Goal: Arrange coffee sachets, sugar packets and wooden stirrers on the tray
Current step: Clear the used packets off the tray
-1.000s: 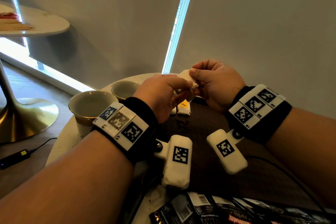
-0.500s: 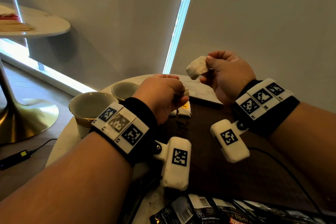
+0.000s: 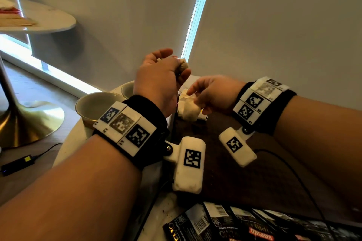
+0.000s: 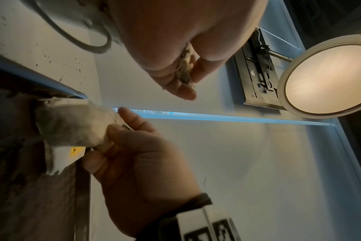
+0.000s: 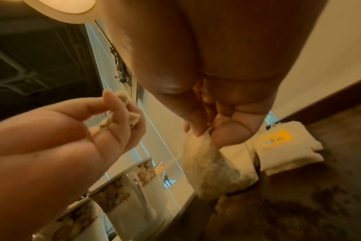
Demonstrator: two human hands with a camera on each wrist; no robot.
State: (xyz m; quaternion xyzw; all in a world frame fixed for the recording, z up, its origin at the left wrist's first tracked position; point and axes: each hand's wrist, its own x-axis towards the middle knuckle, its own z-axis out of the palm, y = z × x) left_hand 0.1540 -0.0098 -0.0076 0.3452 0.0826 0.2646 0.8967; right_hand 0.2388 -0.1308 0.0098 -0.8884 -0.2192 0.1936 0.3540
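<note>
1. Pinching a small crumpled scrap (image 3: pixel 183 65), the left hand (image 3: pixel 158 80) is raised above the table with its fingers curled round it; what the scrap is cannot be told, and most of it is hidden inside the fist.
2. The right hand (image 3: pixel 213 92) pinches the top edge of a pale paper sachet (image 3: pixel 189 108) between thumb and fingers, so the sachet hangs down just over the far end of the dark tray (image 3: pixel 244 178).
3. Behind it on the tray lie more pale packets with a yellow mark (image 5: pixel 286 146); their print is too blurred to read.
4. Two cups (image 3: pixel 94 107) stand on the white table (image 3: pixel 76 139) left of the tray; the hand and wrist cover much of them, and their contents cannot be made out.
5. Black coffee sachets (image 3: pixel 225 223) lie in a row at the near edge, cut off by the frame.
</note>
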